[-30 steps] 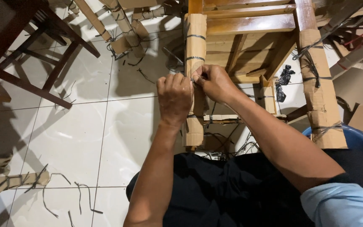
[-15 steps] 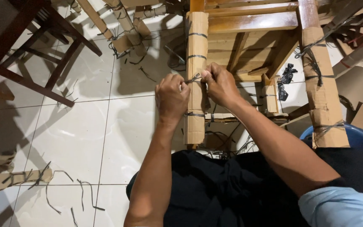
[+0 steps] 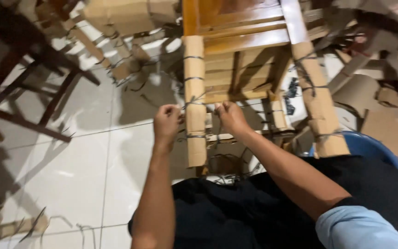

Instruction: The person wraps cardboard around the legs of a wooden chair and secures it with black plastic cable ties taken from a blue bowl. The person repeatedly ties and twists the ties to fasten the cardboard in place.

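Cardboard-wrapped chair leg (image 3: 194,99) sits dead centre between the two hands, standing upright in view and tied round with thin dark string (image 3: 194,103) at several spots; left hand (image 3: 166,123) is curled shut right against the leg's left edge, pinching what looks like a string end, though the blur makes it hard to be sure; right hand (image 3: 230,116) is closed too, just off the leg's right side, fingers bunched around the other bit of string; so the leg is basically sandwiched, touching or nearly touching both fists. It belongs to a wooden chair (image 3: 240,32) whose other front leg (image 3: 318,101) is wrapped in cardboard and tied the same way, off to the right; a blue tub (image 3: 374,147) peeks out below that one. Floor is pale glossy tile (image 3: 70,161) with string offcuts and cardboard scraps (image 3: 19,226) lying about; a dark wooden chair frame (image 3: 28,87) stands at the left, and more cardboard-wrapped pieces (image 3: 130,16) pile up at the back.
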